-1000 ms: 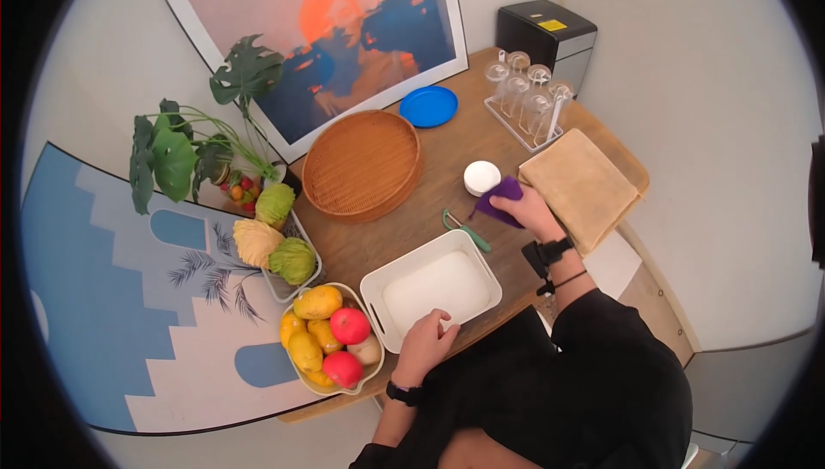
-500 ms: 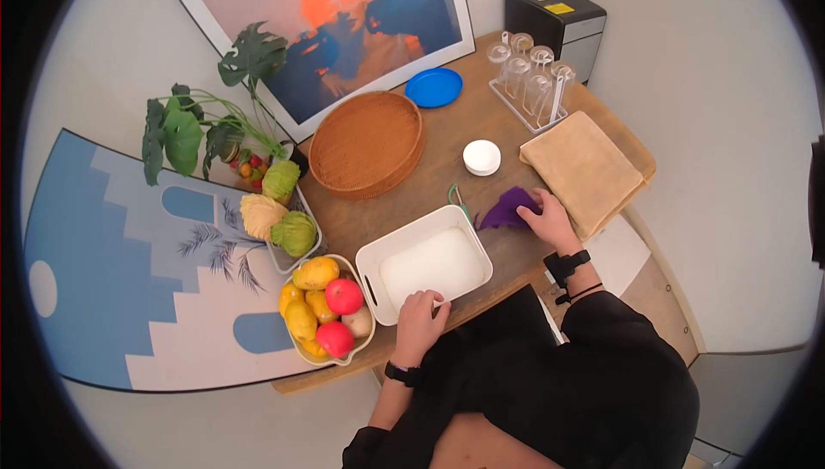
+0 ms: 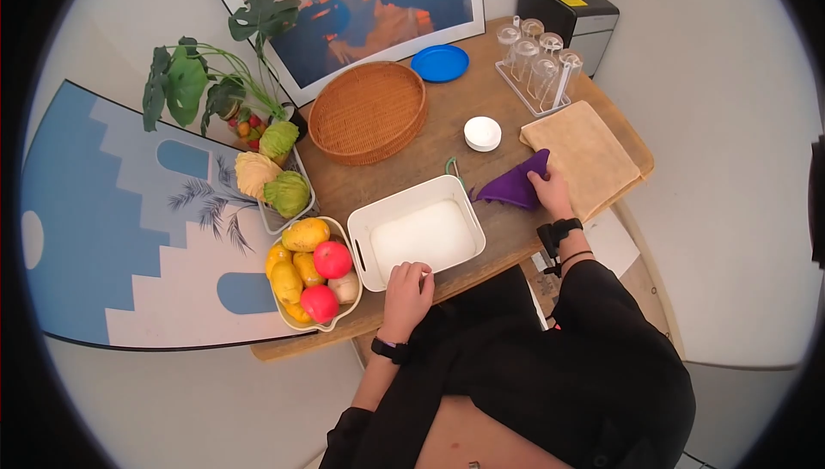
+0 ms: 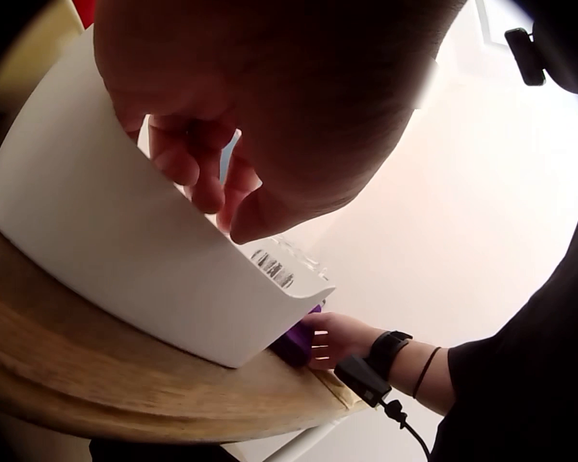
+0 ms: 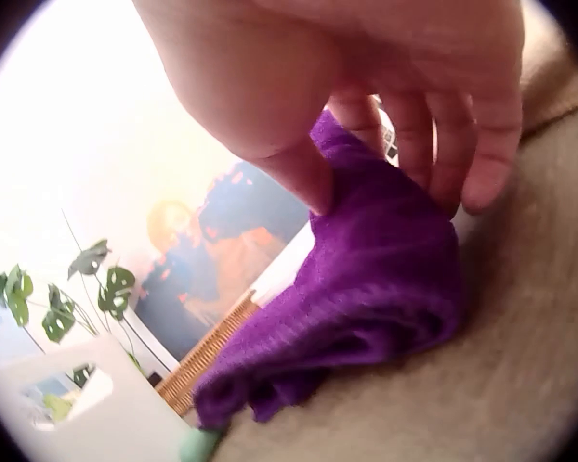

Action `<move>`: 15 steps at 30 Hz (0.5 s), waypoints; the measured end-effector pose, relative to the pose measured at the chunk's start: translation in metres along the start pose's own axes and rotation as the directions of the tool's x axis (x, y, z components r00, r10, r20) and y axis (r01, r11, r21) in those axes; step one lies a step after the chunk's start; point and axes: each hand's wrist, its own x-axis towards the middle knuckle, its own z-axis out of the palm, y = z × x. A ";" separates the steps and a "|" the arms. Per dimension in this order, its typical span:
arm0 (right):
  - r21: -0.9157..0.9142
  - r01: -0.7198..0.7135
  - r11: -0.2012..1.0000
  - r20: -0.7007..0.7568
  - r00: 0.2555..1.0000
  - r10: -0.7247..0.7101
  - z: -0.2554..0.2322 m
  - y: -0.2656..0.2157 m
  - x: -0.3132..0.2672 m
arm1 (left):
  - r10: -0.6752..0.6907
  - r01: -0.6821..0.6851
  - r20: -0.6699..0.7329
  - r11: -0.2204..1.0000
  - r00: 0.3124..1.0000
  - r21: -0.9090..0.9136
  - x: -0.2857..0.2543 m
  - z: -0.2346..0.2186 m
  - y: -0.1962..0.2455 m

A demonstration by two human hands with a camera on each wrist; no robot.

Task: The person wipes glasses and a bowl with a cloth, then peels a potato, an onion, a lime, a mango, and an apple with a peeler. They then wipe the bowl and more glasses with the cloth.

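Observation:
In the head view my right hand [image 3: 553, 191] pinches one corner of a purple cloth [image 3: 509, 187] between thumb and fingers. The cloth [image 5: 385, 250] lies folded over itself on the wooden tabletop, seen close in the right wrist view. My left hand [image 3: 407, 299] rests at the near rim of a white rectangular tub [image 3: 471, 230], its fingers loosely bent over the edge in the left wrist view. A peeler with a green handle [image 5: 200, 445] sits between tub and cloth, mostly hidden behind the tub's far corner in the head view.
A white bowl [image 3: 483, 133] stands beyond the cloth, and a folded brown cloth [image 3: 589, 160] lies right of it. A basket of fruit [image 3: 342, 313], a wicker tray [image 3: 368, 112], a blue plate [image 3: 440, 63] and a rack of glasses [image 3: 540, 65] surround the work area.
My right hand has brought the purple cloth from beside the white bowl to the tub's right side, where it is now more spread out. The left hand stays at the rim.

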 end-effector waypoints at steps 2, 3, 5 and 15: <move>0.335 0.082 0.939 0.024 0.995 -0.095 -0.006 -0.006 -0.007 | -0.086 0.090 0.029 0.980 0.996 -0.176 0.004 -0.005 0.004; 0.633 0.133 0.763 0.017 0.982 -0.186 -0.012 -0.008 -0.013 | -0.090 0.094 0.030 0.979 0.996 -0.181 0.008 -0.009 0.010; 0.636 0.069 0.768 0.088 0.983 -0.161 -0.048 -0.045 -0.043 | -0.016 0.014 -0.011 0.981 1.000 -0.195 0.023 -0.021 0.025; 0.685 0.086 0.724 0.361 0.823 -0.439 -0.106 -0.100 -0.126 | 0.160 -0.098 0.072 0.844 0.984 -0.528 0.101 -0.011 0.104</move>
